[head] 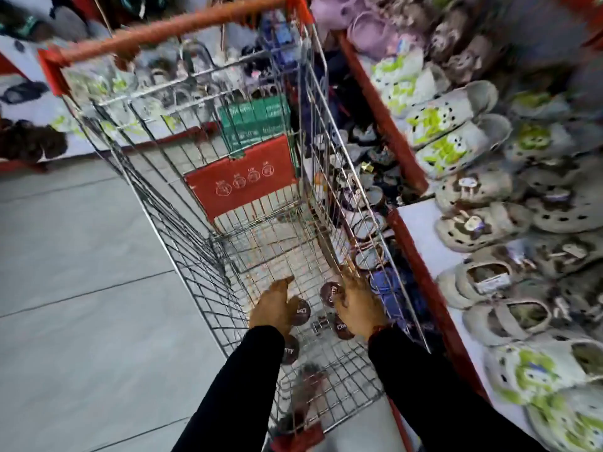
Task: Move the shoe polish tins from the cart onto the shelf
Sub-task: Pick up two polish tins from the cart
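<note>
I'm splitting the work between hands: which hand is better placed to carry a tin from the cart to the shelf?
Probably the right hand. It is over tins beside the cart's right wall, and the shelf lies just beyond that wall. The left hand would have to cross over.

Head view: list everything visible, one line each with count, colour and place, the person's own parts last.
Cart: one, steel wire with a red handle, centre.
Tins: four clearly visible, dark brown, round, on the cart floor by the hands.
Flap: one, red, inside the cart.
Box: one, green, seen behind the flap through the wire.
Shelf: one, white with red edge, right of the cart.
Clogs: many, grey, white-and-green and lilac, on the shelf.
Floor: grey tiles, left.
Sleeves: two, black.
Left hand: over a tin; grip unclear.
Right hand: spread over tins; grip unclear.
</note>
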